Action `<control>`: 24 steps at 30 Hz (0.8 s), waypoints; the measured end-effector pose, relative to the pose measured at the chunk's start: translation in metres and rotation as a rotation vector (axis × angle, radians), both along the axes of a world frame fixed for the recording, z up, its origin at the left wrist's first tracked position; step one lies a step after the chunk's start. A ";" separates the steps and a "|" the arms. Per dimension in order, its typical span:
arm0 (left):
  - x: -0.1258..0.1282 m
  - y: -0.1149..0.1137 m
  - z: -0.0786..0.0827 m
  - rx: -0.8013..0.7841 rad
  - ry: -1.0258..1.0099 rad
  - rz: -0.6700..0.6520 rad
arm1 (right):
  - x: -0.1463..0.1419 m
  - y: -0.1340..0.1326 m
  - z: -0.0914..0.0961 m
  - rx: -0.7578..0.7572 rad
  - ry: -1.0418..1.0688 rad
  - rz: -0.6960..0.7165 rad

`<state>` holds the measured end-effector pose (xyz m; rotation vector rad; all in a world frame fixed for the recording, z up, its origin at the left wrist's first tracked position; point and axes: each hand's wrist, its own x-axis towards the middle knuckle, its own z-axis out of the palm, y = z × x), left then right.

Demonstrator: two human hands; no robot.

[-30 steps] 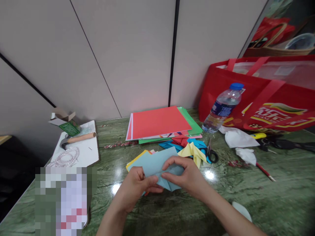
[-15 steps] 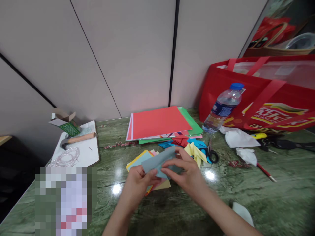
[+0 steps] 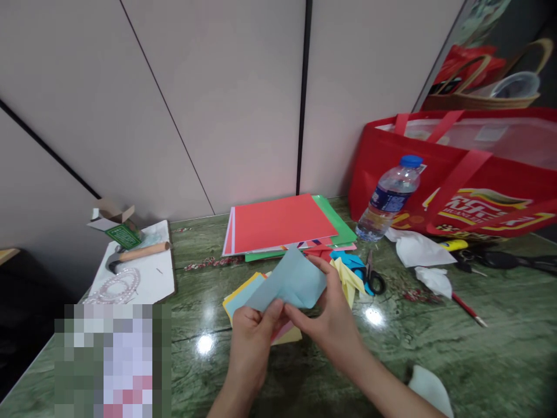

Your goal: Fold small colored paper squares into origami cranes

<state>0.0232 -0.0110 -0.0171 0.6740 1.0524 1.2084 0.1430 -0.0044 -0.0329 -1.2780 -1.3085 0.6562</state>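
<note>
The left hand (image 3: 253, 334) and right hand (image 3: 334, 316) grip 1 blue sheet (image 3: 290, 280). Scissors (image 3: 369, 272) lie at its 3 o'clock, a bottle (image 3: 389, 200) at 2.

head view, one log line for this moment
left hand: holding light-blue paper | right hand: holding same paper | beneath: coloured sheets | nearby: scissors

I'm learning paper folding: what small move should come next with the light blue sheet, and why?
Perhaps press along the lower edge of the light blue sheet: the left hand and right hand hold it, thumbs close together there.
</note>
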 end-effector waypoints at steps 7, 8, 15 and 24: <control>0.000 0.001 0.000 0.019 -0.054 -0.028 | -0.003 0.000 0.008 -0.139 0.310 0.170; 0.000 0.001 0.001 0.019 -0.063 -0.036 | -0.002 0.000 0.011 -0.159 0.329 0.190; -0.004 0.002 0.010 -0.005 -0.060 -0.024 | 0.003 0.001 0.004 -0.195 0.304 0.285; -0.017 0.004 0.024 -0.006 -0.067 -0.111 | 0.001 -0.002 0.006 -0.104 0.508 0.481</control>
